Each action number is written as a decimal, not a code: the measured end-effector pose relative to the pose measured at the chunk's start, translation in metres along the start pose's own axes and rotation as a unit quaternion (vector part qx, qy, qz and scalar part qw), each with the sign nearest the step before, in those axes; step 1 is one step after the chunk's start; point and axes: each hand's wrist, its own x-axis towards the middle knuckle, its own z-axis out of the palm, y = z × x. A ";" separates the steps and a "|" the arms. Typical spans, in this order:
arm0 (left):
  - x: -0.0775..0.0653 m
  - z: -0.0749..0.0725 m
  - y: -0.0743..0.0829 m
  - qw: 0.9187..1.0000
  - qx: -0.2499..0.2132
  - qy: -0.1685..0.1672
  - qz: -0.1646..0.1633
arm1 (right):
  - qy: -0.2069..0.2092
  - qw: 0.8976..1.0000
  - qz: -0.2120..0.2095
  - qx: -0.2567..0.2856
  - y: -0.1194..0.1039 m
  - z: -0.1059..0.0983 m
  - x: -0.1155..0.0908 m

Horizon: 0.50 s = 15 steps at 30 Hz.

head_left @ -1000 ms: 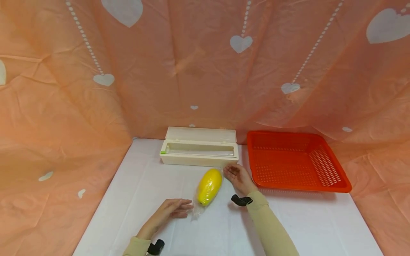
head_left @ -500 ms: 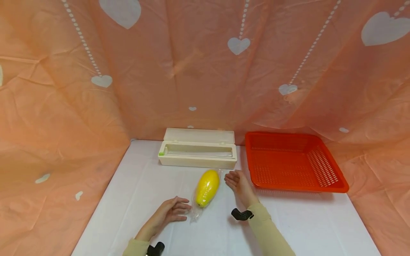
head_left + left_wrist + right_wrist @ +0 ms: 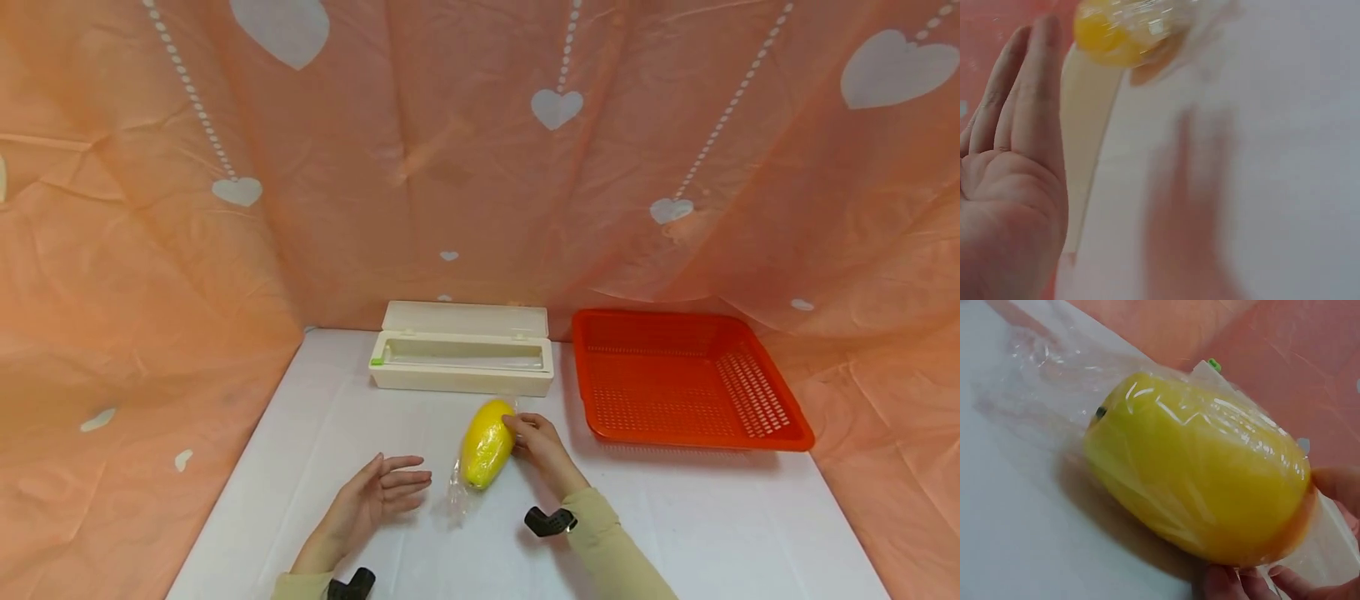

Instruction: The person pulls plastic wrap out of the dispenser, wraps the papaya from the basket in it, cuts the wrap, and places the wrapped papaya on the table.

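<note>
A yellow oblong fruit (image 3: pixel 487 446), its exact kind unclear, is wrapped in clear plastic film (image 3: pixel 1041 387) that trails loosely past its stem end. My right hand (image 3: pixel 543 450) grips the far end of this fruit, thumb on one side and fingers on the other, as the right wrist view shows. To the left of the fruit, my left hand (image 3: pixel 372 504) is held apart from it with fingers extended and nothing in them. In the left wrist view the fruit (image 3: pixel 1116 34) is partly cut off at the top. Behind the fruit stands a cream film dispenser box (image 3: pixel 461 381), its lid raised.
An orange-red perforated plastic basket (image 3: pixel 693 437) stands at the back right, beside the box. A white cloth (image 3: pixel 720 517) covers the table. Pink curtains with hearts (image 3: pixel 465 167) hang behind and at both sides.
My right hand has come in from beside the fruit and taken hold of its far end. My left hand has drawn back leftward, away from the film. The fruit has tilted slightly.
</note>
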 end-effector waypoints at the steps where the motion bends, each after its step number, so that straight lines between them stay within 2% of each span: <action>1: 0.001 0.000 0.003 1.000 0.006 0.006 0.006 | 0.003 1.000 0.003 -0.006 0.000 0.001 0.000; 4: 0.010 0.001 0.011 0.997 0.050 0.063 0.012 | 0.001 1.000 0.002 -0.022 -0.001 0.001 0.000; 7: 0.031 0.003 0.016 0.986 0.090 0.139 -0.001 | -0.010 0.999 -0.005 -0.037 -0.001 0.000 0.003; 9: 0.047 0.005 0.016 0.980 0.096 0.172 -0.015 | -0.017 0.999 -0.012 -0.048 -0.002 0.000 0.005; 13: 0.074 0.008 0.011 0.975 0.078 0.202 -0.042 | -0.026 0.997 -0.022 -0.068 -0.003 0.002 0.009; 15: 0.084 0.010 0.008 0.971 0.084 0.214 -0.059 | -0.023 0.997 -0.020 -0.072 -0.003 0.004 0.011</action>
